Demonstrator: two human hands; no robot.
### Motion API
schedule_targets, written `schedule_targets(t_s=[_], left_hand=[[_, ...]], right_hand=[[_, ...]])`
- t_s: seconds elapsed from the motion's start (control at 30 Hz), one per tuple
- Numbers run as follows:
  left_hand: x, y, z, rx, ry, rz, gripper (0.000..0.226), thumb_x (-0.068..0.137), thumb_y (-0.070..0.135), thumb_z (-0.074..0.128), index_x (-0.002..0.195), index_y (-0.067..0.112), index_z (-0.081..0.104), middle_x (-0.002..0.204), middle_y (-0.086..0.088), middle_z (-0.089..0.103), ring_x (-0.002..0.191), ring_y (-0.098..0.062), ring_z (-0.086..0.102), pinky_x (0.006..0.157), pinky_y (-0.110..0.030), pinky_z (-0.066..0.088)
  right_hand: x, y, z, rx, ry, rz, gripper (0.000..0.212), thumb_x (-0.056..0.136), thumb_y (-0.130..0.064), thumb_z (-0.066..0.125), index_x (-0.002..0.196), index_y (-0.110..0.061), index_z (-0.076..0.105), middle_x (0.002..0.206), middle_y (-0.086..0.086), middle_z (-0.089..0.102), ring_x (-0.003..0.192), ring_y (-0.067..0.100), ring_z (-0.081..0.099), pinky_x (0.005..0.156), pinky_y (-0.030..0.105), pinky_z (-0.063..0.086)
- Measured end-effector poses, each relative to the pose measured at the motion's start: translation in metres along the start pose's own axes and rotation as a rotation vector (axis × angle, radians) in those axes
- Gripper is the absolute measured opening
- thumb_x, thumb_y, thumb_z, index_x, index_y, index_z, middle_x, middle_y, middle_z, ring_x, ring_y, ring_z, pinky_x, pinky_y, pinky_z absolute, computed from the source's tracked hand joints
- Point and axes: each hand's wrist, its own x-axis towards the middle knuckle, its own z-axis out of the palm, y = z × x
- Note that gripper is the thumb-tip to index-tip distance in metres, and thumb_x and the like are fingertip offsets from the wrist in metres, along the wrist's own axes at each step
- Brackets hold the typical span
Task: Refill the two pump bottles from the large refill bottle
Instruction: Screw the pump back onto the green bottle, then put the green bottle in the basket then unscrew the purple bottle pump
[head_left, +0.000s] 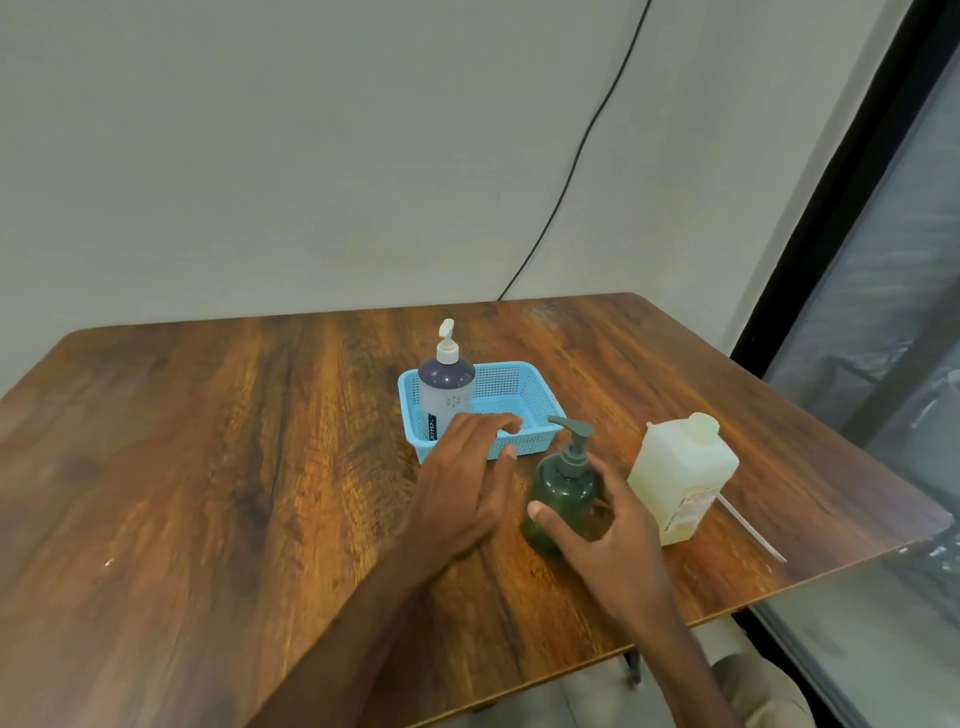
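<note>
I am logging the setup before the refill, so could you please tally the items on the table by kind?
Pump bottles: 2 (green pump bottle, white pump bottle)
Large refill bottle: 1
Blue basket: 1
White tube by the refill bottle: 1
Total: 5

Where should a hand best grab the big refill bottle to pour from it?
Probably around the flat-sided body of the refill bottle, coming in from the right side: it stands upright, its cap is small, and the green pump bottle crowds its left.
</note>
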Motion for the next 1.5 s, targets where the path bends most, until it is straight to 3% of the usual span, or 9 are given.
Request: schedule_targets(t_s=[0.1, 0.17, 0.37, 0.53, 0.73, 0.9, 1.13, 1.33, 1.5], left_hand=[[-0.001, -0.005, 0.007, 0.09, 0.014, 0.001, 0.029, 0.097, 0.019, 0.071, 0.125, 0.017, 0.069, 0.123, 0.002, 0.071, 0.12, -0.007, 0.058, 0.096, -0.025, 0.056], [-0.001, -0.006, 0.01, 0.148, 0.011, -0.005, 0.031, 0.093, 0.016, 0.076, 0.123, 0.015, 0.07, 0.121, -0.001, 0.072, 0.119, -0.011, 0.06, 0.097, -0.023, 0.05], [0.0, -0.013, 0.013, 0.224, 0.044, -0.125, 0.027, 0.091, 0.017, 0.074, 0.118, 0.016, 0.07, 0.121, 0.0, 0.069, 0.118, -0.017, 0.061, 0.1, -0.032, 0.052], [0.0, -0.015, 0.016, 0.263, 0.055, -0.21, 0.027, 0.088, 0.015, 0.079, 0.114, 0.017, 0.072, 0.118, -0.001, 0.072, 0.112, -0.019, 0.065, 0.099, -0.036, 0.056], [0.0, -0.018, 0.015, 0.309, 0.069, -0.203, 0.03, 0.079, 0.003, 0.087, 0.107, 0.012, 0.078, 0.111, -0.006, 0.077, 0.107, -0.026, 0.073, 0.094, -0.039, 0.06], [-0.001, -0.021, 0.016, 0.304, 0.089, -0.199, 0.031, 0.08, 0.001, 0.088, 0.107, 0.013, 0.08, 0.111, -0.004, 0.078, 0.108, -0.024, 0.073, 0.097, -0.034, 0.055], [-0.001, -0.023, 0.016, 0.284, 0.088, -0.221, 0.026, 0.086, 0.004, 0.082, 0.111, 0.011, 0.08, 0.114, -0.004, 0.077, 0.112, -0.023, 0.07, 0.1, -0.029, 0.046], [-0.001, -0.027, 0.014, 0.27, 0.105, -0.191, 0.025, 0.086, 0.016, 0.086, 0.109, 0.015, 0.078, 0.113, -0.002, 0.076, 0.112, -0.02, 0.067, 0.098, -0.032, 0.053], [0.0, -0.035, 0.012, 0.283, 0.194, -0.168, 0.039, 0.082, 0.034, 0.09, 0.111, 0.017, 0.071, 0.114, -0.003, 0.073, 0.113, -0.024, 0.063, 0.099, -0.037, 0.049]], right_hand=[[0.004, -0.001, 0.004, -0.022, 0.056, -0.018, 0.089, 0.068, -0.062, 0.082, 0.145, -0.037, 0.044, 0.144, -0.015, 0.053, 0.123, 0.004, 0.05, 0.096, 0.019, 0.043], [0.006, 0.0, 0.006, -0.011, 0.073, -0.038, 0.087, 0.067, -0.058, 0.085, 0.143, -0.035, 0.049, 0.142, -0.013, 0.057, 0.121, 0.006, 0.054, 0.093, 0.017, 0.045], [0.027, -0.022, 0.002, 0.051, 0.125, -0.085, 0.075, 0.063, -0.054, 0.089, 0.127, -0.044, 0.052, 0.124, -0.025, 0.058, 0.101, -0.006, 0.06, 0.084, 0.013, 0.05], [0.075, -0.063, -0.003, 0.093, 0.204, -0.167, 0.065, 0.069, -0.047, 0.089, 0.125, -0.037, 0.058, 0.109, -0.025, 0.063, 0.097, -0.005, 0.063, 0.08, 0.014, 0.052], [0.142, -0.057, 0.04, 0.035, 0.191, -0.082, 0.059, 0.067, -0.039, 0.092, 0.117, -0.025, 0.064, 0.111, -0.011, 0.068, 0.097, 0.009, 0.064, 0.09, 0.031, 0.056], [0.155, -0.034, 0.067, -0.016, 0.147, -0.027, 0.06, 0.069, -0.035, 0.092, 0.119, -0.017, 0.065, 0.116, -0.002, 0.07, 0.102, 0.015, 0.065, 0.087, 0.028, 0.051], [0.154, -0.03, 0.066, -0.045, 0.11, -0.016, 0.07, 0.069, -0.039, 0.091, 0.127, -0.019, 0.06, 0.125, -0.001, 0.066, 0.107, 0.013, 0.06, 0.093, 0.03, 0.049], [0.139, -0.033, 0.054, -0.06, 0.15, -0.017, 0.082, 0.075, -0.046, 0.086, 0.144, -0.025, 0.046, 0.144, -0.001, 0.055, 0.129, 0.019, 0.054, 0.106, 0.04, 0.048], [0.118, -0.052, 0.038, 0.01, 0.286, -0.168, 0.063, 0.081, -0.042, 0.082, 0.135, -0.036, 0.049, 0.14, -0.013, 0.055, 0.122, 0.013, 0.057, 0.1, 0.041, 0.055]])
